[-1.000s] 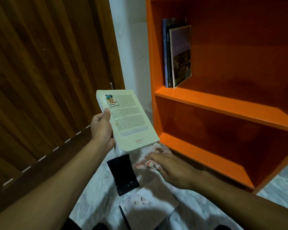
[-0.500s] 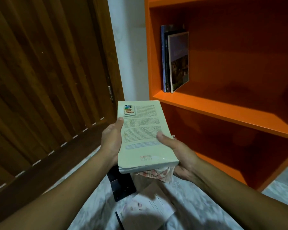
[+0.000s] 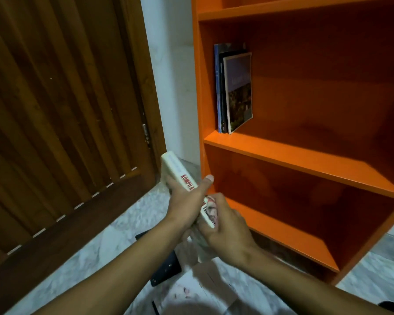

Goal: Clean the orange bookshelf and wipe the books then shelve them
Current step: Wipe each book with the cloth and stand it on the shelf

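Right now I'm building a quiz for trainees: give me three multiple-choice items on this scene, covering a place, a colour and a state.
1. Where do the shelved books stand?
A. left end of the middle shelf
B. bottom shelf
C. on the floor

2. What colour is the bookshelf?
A. white
B. orange
C. green

3. How is the cream book held?
A. lying flat on the floor
B. in both hands, spine up
C. by nobody

Answers: 1 A, they lean against the left wall. 2 B, every board is orange. 3 B, left hand and right hand grip it, cloth pressed to it.
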A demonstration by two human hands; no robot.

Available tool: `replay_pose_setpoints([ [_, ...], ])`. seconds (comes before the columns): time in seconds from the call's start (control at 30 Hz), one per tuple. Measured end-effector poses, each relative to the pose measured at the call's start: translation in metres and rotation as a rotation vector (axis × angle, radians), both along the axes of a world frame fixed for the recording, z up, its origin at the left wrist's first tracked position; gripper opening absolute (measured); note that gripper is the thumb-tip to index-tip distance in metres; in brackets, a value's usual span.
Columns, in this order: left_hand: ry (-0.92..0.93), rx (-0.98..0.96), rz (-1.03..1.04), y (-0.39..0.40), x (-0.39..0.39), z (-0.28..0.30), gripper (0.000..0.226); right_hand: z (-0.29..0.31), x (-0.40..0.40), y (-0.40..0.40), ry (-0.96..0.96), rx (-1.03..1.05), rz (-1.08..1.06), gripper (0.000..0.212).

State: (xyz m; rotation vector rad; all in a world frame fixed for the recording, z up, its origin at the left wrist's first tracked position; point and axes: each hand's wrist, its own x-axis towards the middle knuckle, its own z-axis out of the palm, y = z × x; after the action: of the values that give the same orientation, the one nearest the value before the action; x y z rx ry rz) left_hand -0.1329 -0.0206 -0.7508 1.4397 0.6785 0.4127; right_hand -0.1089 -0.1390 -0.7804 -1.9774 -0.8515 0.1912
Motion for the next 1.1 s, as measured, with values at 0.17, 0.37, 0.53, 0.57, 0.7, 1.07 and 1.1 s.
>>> replay_pose_setpoints([
  [0.17,-0.018,-0.236,0.279,0.015,-0.001,-0.008,0.040,-0.005,-0.012,0.000,-0.352,-0.116,0.038,0.053],
  [0.37,-0.150,-0.490,0.313,0.032,-0.002,0.007,0.017,-0.008,0.007,-0.003,-0.251,-0.009,0.158,0.069],
  [0.53,-0.179,-0.404,0.268,0.041,-0.005,0.009,0.028,-0.007,0.020,-0.004,-0.299,0.023,0.171,0.058],
  [0.57,-0.173,-0.376,0.265,0.042,-0.006,0.008,0.028,-0.007,0.023,-0.005,-0.291,0.088,0.149,0.049],
  [0.7,-0.145,-0.179,0.207,0.048,-0.017,0.007,0.026,0.012,0.042,-0.005,0.302,0.390,-0.186,0.018],
  [1.07,-0.127,-0.065,-0.247,0.016,-0.041,0.020,0.029,0.058,0.076,-0.031,-0.189,0.510,-0.387,0.025],
  [1.1,-0.144,-0.077,-0.260,0.011,-0.038,0.020,0.030,0.050,0.072,-0.030,-0.255,0.409,-0.293,0.042],
])
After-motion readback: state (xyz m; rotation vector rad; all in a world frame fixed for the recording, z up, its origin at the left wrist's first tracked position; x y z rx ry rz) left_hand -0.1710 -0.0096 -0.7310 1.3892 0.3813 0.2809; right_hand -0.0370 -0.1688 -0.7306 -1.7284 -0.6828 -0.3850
